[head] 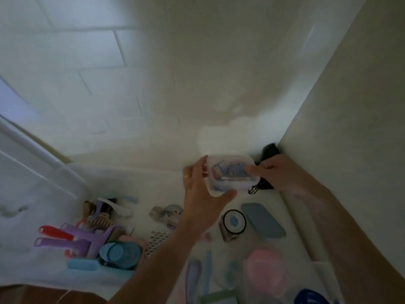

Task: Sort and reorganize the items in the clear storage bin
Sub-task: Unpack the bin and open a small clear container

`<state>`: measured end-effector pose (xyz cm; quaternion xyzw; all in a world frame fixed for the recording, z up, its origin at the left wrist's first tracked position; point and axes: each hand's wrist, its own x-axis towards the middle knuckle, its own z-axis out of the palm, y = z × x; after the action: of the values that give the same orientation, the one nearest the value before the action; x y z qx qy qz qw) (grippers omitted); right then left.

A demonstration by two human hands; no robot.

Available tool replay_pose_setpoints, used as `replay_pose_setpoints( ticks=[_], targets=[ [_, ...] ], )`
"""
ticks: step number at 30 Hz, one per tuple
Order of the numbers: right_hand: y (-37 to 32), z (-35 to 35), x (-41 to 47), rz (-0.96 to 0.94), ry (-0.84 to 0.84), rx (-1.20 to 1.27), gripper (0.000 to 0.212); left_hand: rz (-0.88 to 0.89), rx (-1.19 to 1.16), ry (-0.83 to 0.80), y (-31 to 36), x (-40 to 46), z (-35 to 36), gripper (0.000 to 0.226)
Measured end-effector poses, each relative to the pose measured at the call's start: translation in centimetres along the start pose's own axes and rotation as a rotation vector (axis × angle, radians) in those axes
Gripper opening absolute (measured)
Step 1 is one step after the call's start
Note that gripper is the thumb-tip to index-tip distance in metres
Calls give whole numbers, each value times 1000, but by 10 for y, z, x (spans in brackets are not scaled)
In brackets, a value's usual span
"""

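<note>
A small clear lidded box (228,172) with blue and white bits inside is held up near the far wall. My left hand (202,194) grips its left side, thumb under the near edge and fingers up its far side. My right hand (278,172) pinches its right edge. Below my arms lies the clear storage bin (306,242), its white rim running along the right; inside are a grey-blue case (264,220), a round black-rimmed timer (234,222), a pink brush (265,273) and blue combs (207,270).
On the white surface at left lies a pile of purple and red scrapers (72,238), a blue round brush (120,253) and a light blue bar (82,264). A clear packet (166,212) and a white mesh piece (156,240) lie in the middle. A black object (270,152) sits in the corner.
</note>
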<state>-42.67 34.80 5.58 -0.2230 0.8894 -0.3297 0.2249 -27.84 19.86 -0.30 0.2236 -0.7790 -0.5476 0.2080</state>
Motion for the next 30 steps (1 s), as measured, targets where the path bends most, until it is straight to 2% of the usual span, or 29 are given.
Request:
replay_pose_setpoints(
  ticks=[3, 5, 8, 10, 13, 17, 20, 22, 26, 28, 30],
  targets=[
    [-55, -20, -44, -100, 4, -8, 61, 126, -140, -115, 34, -5, -53, 89],
    [-86, -28, -72, -160, 17, -127, 50, 148, -204, -186, 51, -12, -84, 81],
    [-127, -31, -103, -378, 106, -446, 77, 147, -206, -184, 66, -22, -119, 78],
    [-151, -23, -113, -585, 136, -628, 64, 162, -186, -180, 70, -25, -136, 78],
    [-179, -7, -117, -733, 98, -830, 54, 159, -171, -205, 71, -26, -157, 75],
    [-208, 15, -121, -754, 52, -1068, 49, 129, -165, -212, 66, -29, -177, 71],
    [-226, 30, -130, -724, 21, -1052, 30, 87, -188, -209, 61, -32, -187, 73],
    [-237, 35, -136, -682, 22, -1037, 26, 58, -218, -207, 59, -34, -189, 72],
    [-245, 40, -142, -641, 51, -1077, 31, 27, -262, -177, 57, -39, -190, 64],
    [-247, 43, -144, -634, 51, -1071, 41, 17, -286, -165, 59, -41, -189, 67],
    [-250, 44, -145, -599, 58, -1062, 37, 17, -291, -142, 61, -43, -188, 71]
  ],
)
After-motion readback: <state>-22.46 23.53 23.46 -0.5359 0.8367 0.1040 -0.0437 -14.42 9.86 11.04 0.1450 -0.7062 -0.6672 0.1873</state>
